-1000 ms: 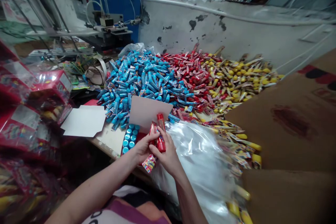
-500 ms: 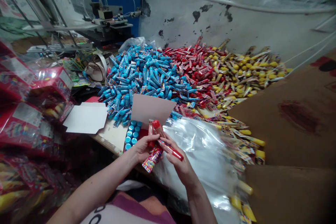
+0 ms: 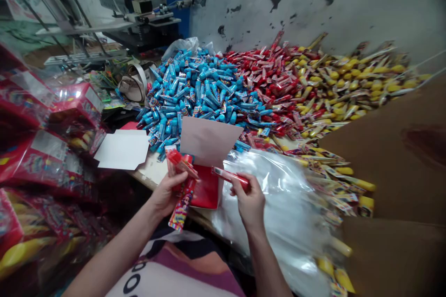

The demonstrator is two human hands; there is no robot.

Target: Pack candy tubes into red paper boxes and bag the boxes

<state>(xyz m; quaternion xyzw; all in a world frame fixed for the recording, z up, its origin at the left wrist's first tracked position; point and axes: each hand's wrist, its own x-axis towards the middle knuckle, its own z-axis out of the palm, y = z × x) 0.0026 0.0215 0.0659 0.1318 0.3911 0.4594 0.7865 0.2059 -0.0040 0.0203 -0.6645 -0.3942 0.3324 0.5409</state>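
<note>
Between the fingers and thumb of my left hand (image 3: 166,195) is a bunch of red wrapped tubes (image 3: 183,204), printed wrappers hanging down. My right hand (image 3: 251,202) is closed around a single red tube (image 3: 228,176), held level with its thin end pointing left. Both hands are over the near side of an open cardboard box (image 3: 206,195), red inside, its pale flap (image 3: 211,138) standing up at the back. The held bunch and my left hand cover the box's left part, where blue-topped tubes stood in rows earlier.
Behind the box lie heaps of blue tubes (image 3: 195,88), red tubes (image 3: 265,74) and yellow tubes (image 3: 348,79). Clear plastic bags (image 3: 268,209) lie at right, beside a large brown carton (image 3: 393,162). At left are a white card (image 3: 121,149), packed red boxes (image 3: 75,109) and a machine (image 3: 142,18).
My hands have moved apart, left hand leftward with the bunch, right hand rightward with one tube. The red inside of the box shows between them now. The view has shifted slightly.
</note>
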